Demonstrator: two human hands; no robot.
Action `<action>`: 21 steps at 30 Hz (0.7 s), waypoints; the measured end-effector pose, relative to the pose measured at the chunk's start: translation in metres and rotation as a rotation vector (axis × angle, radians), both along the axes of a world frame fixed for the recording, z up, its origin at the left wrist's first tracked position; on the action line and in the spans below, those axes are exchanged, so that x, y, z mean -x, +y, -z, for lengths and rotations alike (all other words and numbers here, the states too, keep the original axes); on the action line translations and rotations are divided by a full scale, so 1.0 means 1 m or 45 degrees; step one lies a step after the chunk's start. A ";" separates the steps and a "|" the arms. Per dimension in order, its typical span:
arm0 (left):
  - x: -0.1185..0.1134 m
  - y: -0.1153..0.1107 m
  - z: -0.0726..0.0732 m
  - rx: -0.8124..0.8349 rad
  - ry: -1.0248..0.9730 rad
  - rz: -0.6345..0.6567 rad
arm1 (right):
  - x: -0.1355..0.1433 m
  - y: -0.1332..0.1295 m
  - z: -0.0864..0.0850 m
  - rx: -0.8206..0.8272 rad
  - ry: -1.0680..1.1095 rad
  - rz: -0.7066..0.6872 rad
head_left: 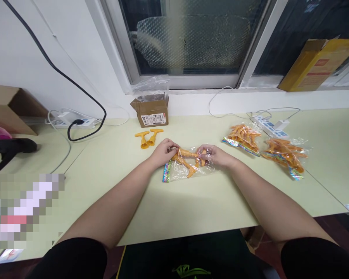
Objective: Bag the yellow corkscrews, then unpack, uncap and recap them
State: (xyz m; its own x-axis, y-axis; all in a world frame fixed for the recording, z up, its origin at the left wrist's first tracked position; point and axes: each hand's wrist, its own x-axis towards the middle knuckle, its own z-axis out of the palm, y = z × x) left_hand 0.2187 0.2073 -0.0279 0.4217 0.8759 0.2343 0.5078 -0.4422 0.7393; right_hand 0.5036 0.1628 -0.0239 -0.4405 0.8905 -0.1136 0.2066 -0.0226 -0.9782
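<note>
Facing the clear bag [178, 173], a carton [154, 105] bears illegible print [153, 119].

Bright, even light covers the worktop [104, 182], faintly shadowed on the near side of the hands [163, 153]; glints streak the plastic bag [177, 171] between them; pixelation far left.

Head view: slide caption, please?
Left hand and right hand hold a bag of orange parts; two loose parts lie left, two filled bags right.
</note>
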 end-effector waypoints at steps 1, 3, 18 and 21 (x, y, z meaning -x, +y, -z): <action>0.001 0.001 -0.001 -0.065 0.024 0.018 | 0.000 0.000 -0.002 0.032 -0.028 -0.023; 0.001 0.002 -0.002 -0.108 0.006 0.050 | -0.002 -0.001 -0.006 0.055 -0.066 -0.051; 0.001 0.001 0.000 0.396 -0.203 0.265 | -0.015 -0.001 -0.015 -0.209 -0.230 -0.231; 0.003 0.001 -0.005 0.251 -0.084 0.183 | -0.018 -0.001 -0.016 -0.197 -0.250 -0.224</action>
State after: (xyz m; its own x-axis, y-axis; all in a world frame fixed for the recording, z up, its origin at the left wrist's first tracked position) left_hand 0.2157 0.2086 -0.0224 0.5347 0.8396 0.0959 0.3979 -0.3502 0.8480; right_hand 0.5215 0.1617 -0.0080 -0.5725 0.8159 -0.0808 0.3797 0.1765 -0.9081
